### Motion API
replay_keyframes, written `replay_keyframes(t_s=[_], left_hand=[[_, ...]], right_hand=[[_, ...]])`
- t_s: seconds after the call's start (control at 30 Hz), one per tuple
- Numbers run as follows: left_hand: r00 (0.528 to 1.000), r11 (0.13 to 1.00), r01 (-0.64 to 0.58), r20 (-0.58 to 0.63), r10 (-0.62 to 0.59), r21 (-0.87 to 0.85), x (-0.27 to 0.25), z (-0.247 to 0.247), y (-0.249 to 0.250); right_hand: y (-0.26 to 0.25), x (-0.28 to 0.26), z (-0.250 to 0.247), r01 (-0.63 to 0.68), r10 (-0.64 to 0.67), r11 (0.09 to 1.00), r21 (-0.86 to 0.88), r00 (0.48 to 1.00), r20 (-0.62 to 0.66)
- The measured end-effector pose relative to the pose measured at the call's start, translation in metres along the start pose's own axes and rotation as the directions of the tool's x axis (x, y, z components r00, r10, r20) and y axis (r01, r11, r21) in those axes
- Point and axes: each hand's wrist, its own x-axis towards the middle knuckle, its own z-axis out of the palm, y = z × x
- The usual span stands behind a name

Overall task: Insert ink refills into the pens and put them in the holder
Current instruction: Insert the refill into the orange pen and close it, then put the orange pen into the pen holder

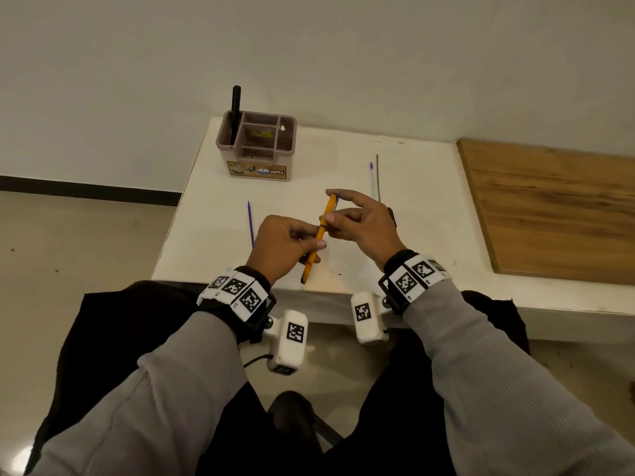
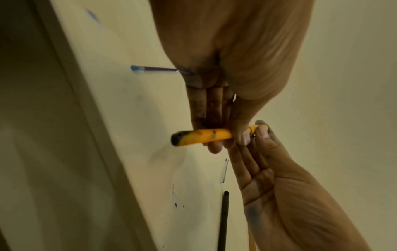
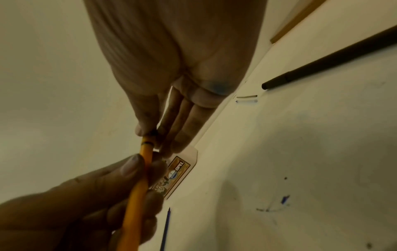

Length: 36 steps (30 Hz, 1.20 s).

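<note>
Together, both hands pinch pen (orange).

Orange pen: slanted at frame centre, black end lowest, held above the table. Holder: brown, compartmented, upper centre, with one black pen upright in its left compartment. Blue refill lies centre-left; second blue refill and dark refill lie side by side, centre-right.
</note>
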Motion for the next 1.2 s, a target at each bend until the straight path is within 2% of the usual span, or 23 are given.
replay_keyframes(t_s=[0.13, 0.27, 0.37, 0.47, 0.53, 0.63, 0.7, 0.8, 1.0, 1.1, 1.2], left_hand=[[0.998, 0.999, -0.011, -0.061, 0.008, -0.047, -0.001, -0.001, -0.002], [0.999, 0.998, -0.032, -0.026, 0.030, -0.059, 0.003, -0.007, 0.001], [0.997, 0.997, -0.024, -0.079, 0.018, -0.076, 0.012, -0.010, 0.002], [0.982, 0.988, 0.123, -0.132, -0.135, -0.096, 0.013, -0.006, 0.000], [0.962, 0.958, 0.259, -0.052, -0.267, -0.120, 0.012, -0.004, -0.002], [0.950, 0.949, 0.309, 0.065, -0.305, -0.066, 0.014, -0.004, -0.006], [0.953, 0.952, 0.300, 0.069, -0.296, -0.058, 0.017, -0.007, -0.007], [0.953, 0.954, 0.298, 0.067, -0.296, -0.035, 0.020, -0.009, -0.010], [0.954, 0.961, 0.275, 0.115, -0.276, 0.031, 0.024, -0.002, -0.016], [0.952, 0.963, 0.263, 0.150, -0.268, 0.053, 0.022, 0.000, -0.016], [0.951, 0.964, 0.258, 0.161, -0.266, 0.065, 0.020, 0.001, -0.014]], right_hand=[[0.006, 0.002, 0.010, 0.055, -0.055, 0.998, 0.011, 0.998, -0.018], [0.004, 0.000, 0.012, 0.127, -0.126, 0.990, -0.058, 0.992, 0.022], [-0.006, 0.012, 0.011, 0.199, -0.203, 0.979, -0.051, 0.976, -0.074], [-0.032, 0.046, 0.014, 0.287, -0.277, 0.958, 0.012, 0.933, -0.232], [-0.055, 0.080, 0.024, 0.364, -0.354, 0.931, -0.012, 0.894, -0.275], [-0.084, 0.134, 0.056, 0.455, -0.468, 0.884, -0.113, 0.849, -0.244], [-0.094, 0.163, 0.080, 0.458, -0.492, 0.868, -0.191, 0.847, -0.203], [-0.095, 0.192, 0.108, 0.429, -0.479, 0.847, -0.315, 0.872, -0.101], [-0.069, 0.215, 0.131, 0.338, -0.350, 0.770, -0.541, 0.933, 0.084], [-0.061, 0.215, 0.132, 0.276, -0.287, 0.758, -0.591, 0.955, 0.078], [-0.064, 0.203, 0.118, 0.261, -0.306, 0.763, -0.592, 0.952, 0.025]])
